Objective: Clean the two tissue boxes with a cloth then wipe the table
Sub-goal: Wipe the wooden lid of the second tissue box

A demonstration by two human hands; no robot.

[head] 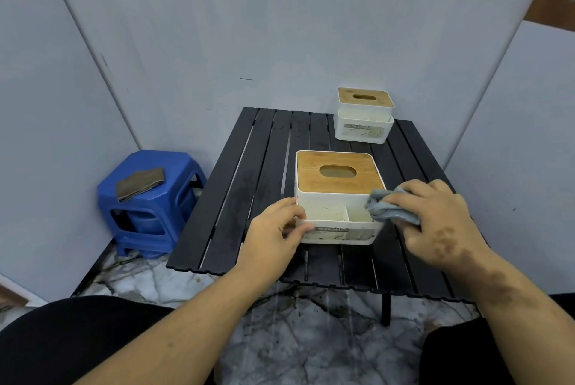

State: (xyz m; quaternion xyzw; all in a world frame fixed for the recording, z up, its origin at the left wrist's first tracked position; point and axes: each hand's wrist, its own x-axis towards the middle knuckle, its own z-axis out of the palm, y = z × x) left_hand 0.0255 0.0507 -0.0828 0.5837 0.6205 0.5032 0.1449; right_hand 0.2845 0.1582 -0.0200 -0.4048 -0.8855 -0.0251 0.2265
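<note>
A white tissue box with a wooden lid [339, 180] stands near the front of the black slatted table [236, 198]. My left hand [275, 230] grips its front left corner. My right hand [435, 222] holds a crumpled grey cloth [387, 210] against the box's front right compartment, which looks speckled with dirt. A second white tissue box with a wooden lid [364, 115] stands at the table's back right, untouched.
A blue plastic stool [149, 207] stands on the floor left of the table, with a folded brownish cloth [140, 187] on top. Grey wall panels close in the back and sides. Marble-patterned floor [295, 338] lies below; my knees are at the bottom.
</note>
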